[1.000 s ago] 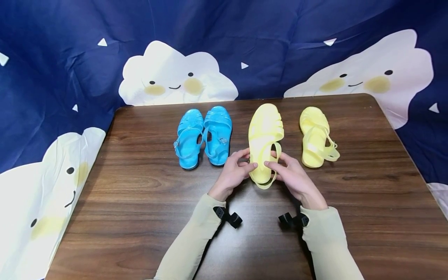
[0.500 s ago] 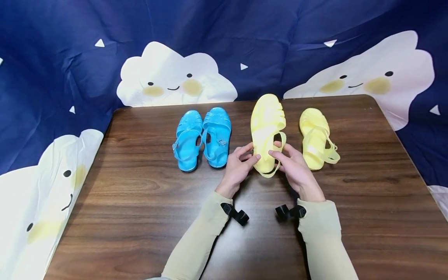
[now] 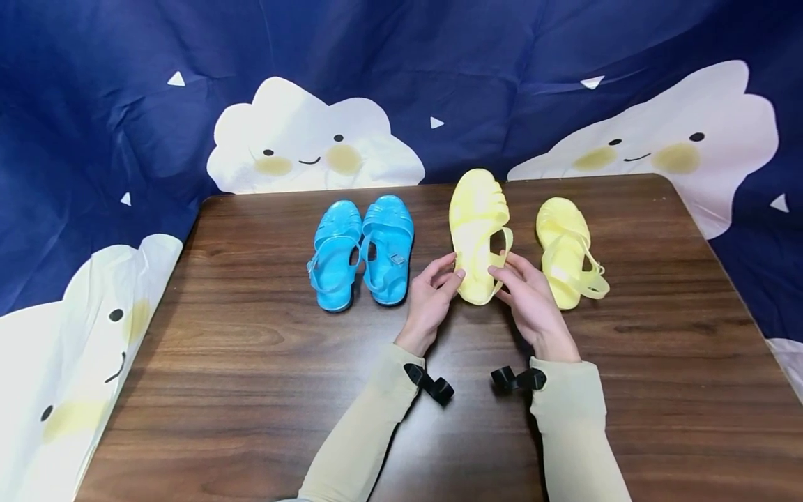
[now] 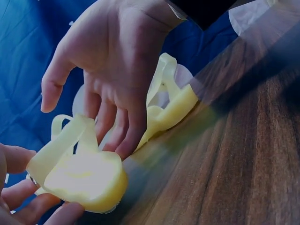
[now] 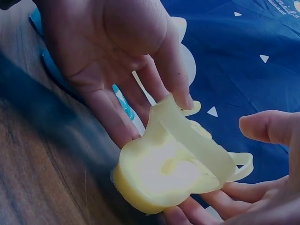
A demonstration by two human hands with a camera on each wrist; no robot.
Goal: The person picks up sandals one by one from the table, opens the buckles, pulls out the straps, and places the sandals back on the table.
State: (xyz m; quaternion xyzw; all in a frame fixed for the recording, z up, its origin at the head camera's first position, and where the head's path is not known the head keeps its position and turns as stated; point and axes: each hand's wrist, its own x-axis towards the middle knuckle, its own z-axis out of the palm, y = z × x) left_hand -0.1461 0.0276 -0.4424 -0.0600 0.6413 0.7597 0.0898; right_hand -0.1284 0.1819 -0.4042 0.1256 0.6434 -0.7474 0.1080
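In the head view, the left hand (image 3: 431, 300) and right hand (image 3: 538, 310) hold a yellow sandal (image 3: 473, 251) from both sides of its heel, toe pointing away. The left wrist view shows the left hand (image 4: 21, 199) at lower left, the right hand (image 4: 117, 56) above, and the held sandal's heel (image 4: 82, 180) between them. From the right wrist, the left hand (image 5: 112, 51) touches the heel side and strap, and the right hand (image 5: 267, 183) has fingers along the other side, its thumb off the sandal (image 5: 154, 176). Whether its toe touches the table cannot be told.
A second yellow sandal (image 3: 562, 244) lies on the wooden table (image 3: 251, 390) to the right. Two blue sandals (image 3: 337, 265) (image 3: 389, 240) lie side by side at left. A blue cloth (image 3: 470, 49) with white clouds hangs behind the table's far edge.
Both hands have moved the held yellow sandal a little away from the body, and its heel strap stands closer round the heel. The view has shifted slightly; the other sandals remain in place.
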